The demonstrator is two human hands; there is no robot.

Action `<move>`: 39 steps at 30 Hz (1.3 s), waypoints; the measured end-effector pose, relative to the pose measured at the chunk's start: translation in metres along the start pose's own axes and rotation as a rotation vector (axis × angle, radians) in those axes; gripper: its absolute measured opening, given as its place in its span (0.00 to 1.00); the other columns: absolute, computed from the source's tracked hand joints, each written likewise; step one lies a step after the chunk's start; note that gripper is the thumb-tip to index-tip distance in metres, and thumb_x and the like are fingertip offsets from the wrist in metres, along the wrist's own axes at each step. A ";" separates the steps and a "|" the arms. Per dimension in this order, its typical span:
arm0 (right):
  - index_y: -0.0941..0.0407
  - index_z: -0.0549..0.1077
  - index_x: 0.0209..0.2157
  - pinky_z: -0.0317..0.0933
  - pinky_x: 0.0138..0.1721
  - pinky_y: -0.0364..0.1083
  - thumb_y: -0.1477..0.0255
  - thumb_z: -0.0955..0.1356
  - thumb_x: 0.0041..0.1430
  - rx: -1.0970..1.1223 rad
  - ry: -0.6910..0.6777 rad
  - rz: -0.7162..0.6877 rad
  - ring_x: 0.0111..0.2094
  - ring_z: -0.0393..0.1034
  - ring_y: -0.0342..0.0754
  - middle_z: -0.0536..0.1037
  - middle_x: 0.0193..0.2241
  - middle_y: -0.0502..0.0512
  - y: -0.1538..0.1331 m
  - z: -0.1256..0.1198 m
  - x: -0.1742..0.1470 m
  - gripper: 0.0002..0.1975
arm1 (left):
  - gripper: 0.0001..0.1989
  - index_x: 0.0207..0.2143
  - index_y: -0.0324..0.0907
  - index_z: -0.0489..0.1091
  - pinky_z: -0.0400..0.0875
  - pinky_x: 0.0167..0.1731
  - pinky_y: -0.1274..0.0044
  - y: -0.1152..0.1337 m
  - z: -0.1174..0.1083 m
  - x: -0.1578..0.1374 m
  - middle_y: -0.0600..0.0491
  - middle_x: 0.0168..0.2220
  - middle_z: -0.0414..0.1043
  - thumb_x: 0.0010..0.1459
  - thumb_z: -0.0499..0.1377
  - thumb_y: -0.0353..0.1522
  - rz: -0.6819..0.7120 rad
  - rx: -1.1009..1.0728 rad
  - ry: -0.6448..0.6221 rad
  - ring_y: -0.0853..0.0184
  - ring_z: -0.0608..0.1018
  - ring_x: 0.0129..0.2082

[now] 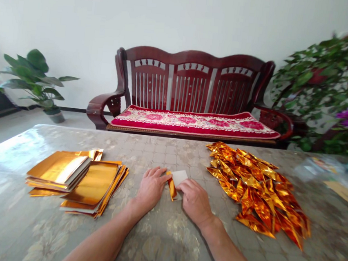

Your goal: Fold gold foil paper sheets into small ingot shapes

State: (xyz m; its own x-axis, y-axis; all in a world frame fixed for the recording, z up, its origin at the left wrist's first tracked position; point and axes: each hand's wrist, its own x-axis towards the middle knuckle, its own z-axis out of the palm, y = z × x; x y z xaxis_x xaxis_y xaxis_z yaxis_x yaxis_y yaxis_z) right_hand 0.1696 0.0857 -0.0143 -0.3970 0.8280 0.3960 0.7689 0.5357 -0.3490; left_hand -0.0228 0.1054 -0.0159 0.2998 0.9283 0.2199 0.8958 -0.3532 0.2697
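Between my hands on the table lies a small sheet of gold foil paper (172, 189), its pale backing facing up on the right and a gold strip folded over along its left side. My left hand (153, 186) rests on the table, and its thumb and forefinger press the folded strip at the upper left. Over the right part of the sheet, my right hand (194, 199) has its fingers curled and gripping the paper's edge; the fingertips are partly hidden. To the right lies a heap of folded, pointed gold foil pieces (256, 187).
Two stacks of flat gold foil sheets (95, 182) sit at the left, partly overlapping. Clear plastic wrapping (320, 167) and pieces of tan card (342, 194) lie at the far right. A wooden bench (190, 91) with a red patterned cushion stands beyond the patterned table (151, 243), with plants either side.
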 end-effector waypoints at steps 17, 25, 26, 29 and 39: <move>0.52 0.73 0.44 0.57 0.43 0.48 0.79 0.64 0.63 -0.196 -0.158 -0.065 0.44 0.64 0.51 0.74 0.40 0.55 -0.015 0.001 0.006 0.12 | 0.17 0.30 0.43 0.74 0.66 0.41 0.75 0.018 -0.007 -0.019 0.52 0.33 0.76 0.62 0.48 0.22 0.259 -0.277 0.342 0.67 0.75 0.37; 0.53 0.74 0.44 0.58 0.43 0.47 0.79 0.62 0.63 -0.185 -0.155 0.119 0.43 0.66 0.51 0.73 0.40 0.56 -0.023 0.002 0.007 0.13 | 0.11 0.38 0.42 0.69 0.66 0.37 0.71 0.031 0.001 -0.023 0.52 0.33 0.74 0.62 0.50 0.22 0.205 0.078 0.123 0.62 0.75 0.35; 0.53 0.74 0.44 0.59 0.43 0.47 0.79 0.61 0.64 -0.155 -0.157 0.131 0.43 0.66 0.51 0.73 0.40 0.56 -0.021 0.001 0.007 0.14 | 0.10 0.39 0.42 0.69 0.66 0.38 0.71 0.030 0.001 -0.021 0.52 0.34 0.74 0.62 0.50 0.22 0.203 0.107 0.097 0.61 0.75 0.36; 0.50 0.75 0.46 0.59 0.43 0.45 0.80 0.62 0.61 -0.027 -0.196 0.138 0.44 0.68 0.49 0.75 0.41 0.53 -0.007 -0.009 0.008 0.17 | 0.08 0.42 0.42 0.69 0.67 0.41 0.69 0.028 -0.002 -0.017 0.51 0.38 0.75 0.64 0.53 0.25 0.228 0.149 0.028 0.60 0.76 0.39; 0.49 0.76 0.46 0.58 0.50 0.47 0.81 0.66 0.49 0.023 -0.311 -0.041 0.47 0.66 0.49 0.75 0.43 0.51 0.035 -0.044 0.008 0.23 | 0.12 0.46 0.44 0.72 0.69 0.48 0.69 0.011 -0.004 -0.006 0.49 0.52 0.74 0.64 0.53 0.25 0.271 0.044 -0.028 0.61 0.76 0.49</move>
State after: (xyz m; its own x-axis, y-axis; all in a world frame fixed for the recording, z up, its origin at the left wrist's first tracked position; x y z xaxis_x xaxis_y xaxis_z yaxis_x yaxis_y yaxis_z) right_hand 0.2156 0.1032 0.0142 -0.5643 0.8148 0.1326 0.7390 0.5702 -0.3589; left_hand -0.0161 0.0958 -0.0100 0.5391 0.8035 0.2526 0.7947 -0.5846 0.1633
